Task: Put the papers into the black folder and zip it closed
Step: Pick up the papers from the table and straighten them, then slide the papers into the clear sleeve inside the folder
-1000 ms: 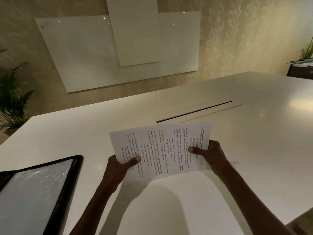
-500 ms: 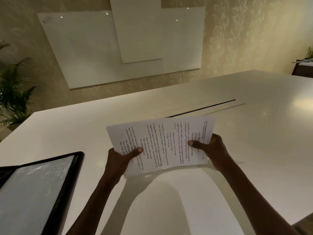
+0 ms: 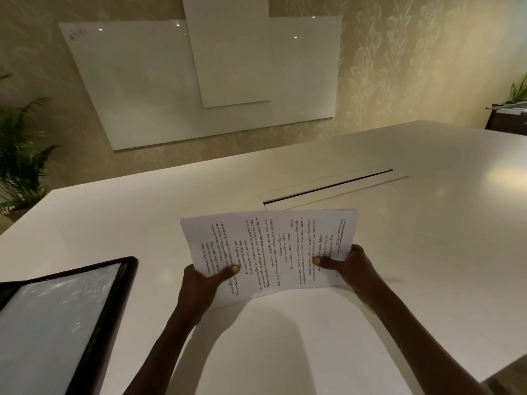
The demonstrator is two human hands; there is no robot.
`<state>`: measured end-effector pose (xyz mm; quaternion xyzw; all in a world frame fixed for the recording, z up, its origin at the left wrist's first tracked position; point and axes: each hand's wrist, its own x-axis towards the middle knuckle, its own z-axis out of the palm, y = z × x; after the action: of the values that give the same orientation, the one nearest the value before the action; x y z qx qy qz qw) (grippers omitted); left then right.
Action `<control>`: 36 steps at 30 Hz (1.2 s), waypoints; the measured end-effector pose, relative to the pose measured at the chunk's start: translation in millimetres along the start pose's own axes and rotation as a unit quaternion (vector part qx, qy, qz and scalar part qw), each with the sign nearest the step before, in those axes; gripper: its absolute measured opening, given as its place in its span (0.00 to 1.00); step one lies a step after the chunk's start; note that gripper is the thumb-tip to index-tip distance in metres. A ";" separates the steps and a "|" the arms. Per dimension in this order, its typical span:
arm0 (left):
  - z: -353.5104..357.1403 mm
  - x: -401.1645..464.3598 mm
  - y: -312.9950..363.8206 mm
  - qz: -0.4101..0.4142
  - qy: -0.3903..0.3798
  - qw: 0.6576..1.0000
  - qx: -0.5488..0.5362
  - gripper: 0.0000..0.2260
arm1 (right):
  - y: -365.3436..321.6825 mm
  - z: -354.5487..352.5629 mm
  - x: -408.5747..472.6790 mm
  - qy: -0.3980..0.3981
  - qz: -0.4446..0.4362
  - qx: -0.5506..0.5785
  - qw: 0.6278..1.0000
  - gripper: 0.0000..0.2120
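Both hands holding the papers over the white table, folder lying open off to the side.

The left hand (image 3: pixel 199 289) and right hand (image 3: pixel 353 269) each pinch the near corners of the papers (image 3: pixel 271 252), thumbs on top, fingers closed underneath, printed sheet facing up and turned sideways. The black folder (image 3: pixel 114 303) lies open on the table (image 3: pixel 399 252) around 9 o'clock from the papers, apart from them. A dark slot (image 3: pixel 328 186) in the tabletop sits at 12 o'clock.
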<state>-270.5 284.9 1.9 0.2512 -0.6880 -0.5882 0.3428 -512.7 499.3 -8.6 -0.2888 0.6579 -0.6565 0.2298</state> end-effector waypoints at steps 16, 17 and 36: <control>-88.8 -31.3 22.4 -0.056 0.035 0.998 -0.009 0.18 | -41.3 75.5 -11.1 -0.095 -0.087 -0.045 0.991 0.12; -98.3 -36.0 25.7 -0.059 0.036 0.998 -0.007 0.19 | -44.1 83.6 -12.3 -0.108 -0.087 -0.044 0.989 0.12; -299.6 -143.2 33.7 -0.142 0.412 0.898 -0.062 0.08 | -43.7 281.4 -41.7 -0.193 0.018 0.111 0.975 0.11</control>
<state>52.9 207.3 31.6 0.5442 -0.4048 -0.5159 0.5233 -287.2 323.2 22.6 -0.3710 0.5290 -0.6533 0.3946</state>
